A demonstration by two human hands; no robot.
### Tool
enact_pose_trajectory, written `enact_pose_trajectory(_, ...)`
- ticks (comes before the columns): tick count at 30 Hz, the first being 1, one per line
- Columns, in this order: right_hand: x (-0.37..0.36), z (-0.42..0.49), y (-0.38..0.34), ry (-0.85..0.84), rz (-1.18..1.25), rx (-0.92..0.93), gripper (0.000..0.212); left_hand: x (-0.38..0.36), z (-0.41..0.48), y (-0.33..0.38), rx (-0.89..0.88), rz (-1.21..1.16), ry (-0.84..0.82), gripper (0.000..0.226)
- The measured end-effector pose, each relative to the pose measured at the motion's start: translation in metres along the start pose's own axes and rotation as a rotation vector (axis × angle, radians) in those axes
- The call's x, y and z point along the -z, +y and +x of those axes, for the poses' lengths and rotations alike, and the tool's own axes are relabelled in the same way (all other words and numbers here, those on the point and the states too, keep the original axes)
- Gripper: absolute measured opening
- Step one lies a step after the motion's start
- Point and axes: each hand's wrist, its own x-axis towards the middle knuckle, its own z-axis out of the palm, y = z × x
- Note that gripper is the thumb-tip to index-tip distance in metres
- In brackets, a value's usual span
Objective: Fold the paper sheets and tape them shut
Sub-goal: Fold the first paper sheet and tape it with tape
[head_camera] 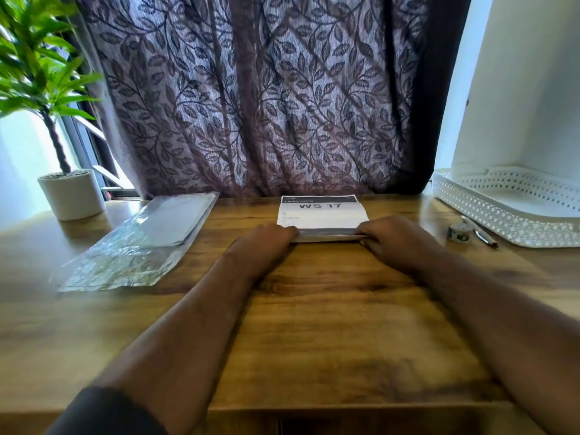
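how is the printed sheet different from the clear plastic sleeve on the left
The printed sheet is opaque white with dark lettering; the plastic sleeve is clear and glossy. The left hand and right hand hold the sheet's near edge; the sleeve lies untouched. The sheet sits square-on; the sleeve lies slanted. Both rest on the wooden table.

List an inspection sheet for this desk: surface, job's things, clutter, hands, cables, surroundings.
Surface: glossy wooden table.
Job's things: paper sheets printed "WS 17", at the table's far side; tape roll at right, beside the white perforated tray.
Clutter: clear plastic sleeves at left; slim metal tool by the tape, kind unclear.
Hands: left hand and right hand grip the sheets' near edge.
Cables: nothing seen.
Surroundings: leaf-patterned curtain behind, potted plant far left.
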Motion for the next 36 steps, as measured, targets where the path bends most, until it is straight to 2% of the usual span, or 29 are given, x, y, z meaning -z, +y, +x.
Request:
enact_pose_trajectory(7,-0.007,0.005,0.014,-0.021,-0.017,0.071,0.028,0.002,0.002,-0.004,-0.005,-0.121,0.019,0.024)
enact_pose_trajectory(10,-0.009,0.006,0.015,-0.021,0.018,0.053,0.029,0.008,0.001,-0.008,0.034,-0.285,-0.027,0.033)
enact_pose_trajectory(12,-0.007,0.001,0.014,0.0,0.048,0.059,0.035,0.012,-0.003,-0.011,0.127,-0.484,-0.008,0.044)
enact_pose_trajectory(15,0.0,-0.009,0.006,-0.031,0.017,0.088,0.049,0.009,-0.008,-0.017,0.262,-0.635,0.107,0.041)
enact_pose_trajectory(18,0.021,-0.023,-0.013,-0.048,-0.134,0.146,0.039,0.008,-0.004,-0.027,0.285,-0.606,0.108,0.032)
enact_pose_trajectory(21,0.036,-0.043,-0.029,-0.009,-0.224,0.255,0.038,0.007,-0.003,-0.029,0.342,-0.635,0.056,0.035)
enact_pose_trajectory(25,0.043,-0.078,-0.045,-0.015,-0.208,0.294,0.037,-0.001,-0.004,-0.027,0.375,-0.652,0.003,0.048)
enact_pose_trajectory(31,0.045,-0.113,-0.039,0.055,-0.189,0.329,0.055,0.002,-0.011,-0.02,0.389,-0.63,-0.053,0.054)
enact_pose_trajectory(35,0.051,-0.125,-0.035,0.152,-0.194,0.434,0.033,-0.001,-0.011,-0.021,0.38,-0.627,-0.067,0.057)
enact_pose_trajectory(36,0.055,-0.124,-0.032,0.169,-0.213,0.431,0.048,-0.004,-0.011,-0.022,0.381,-0.627,-0.075,0.062)
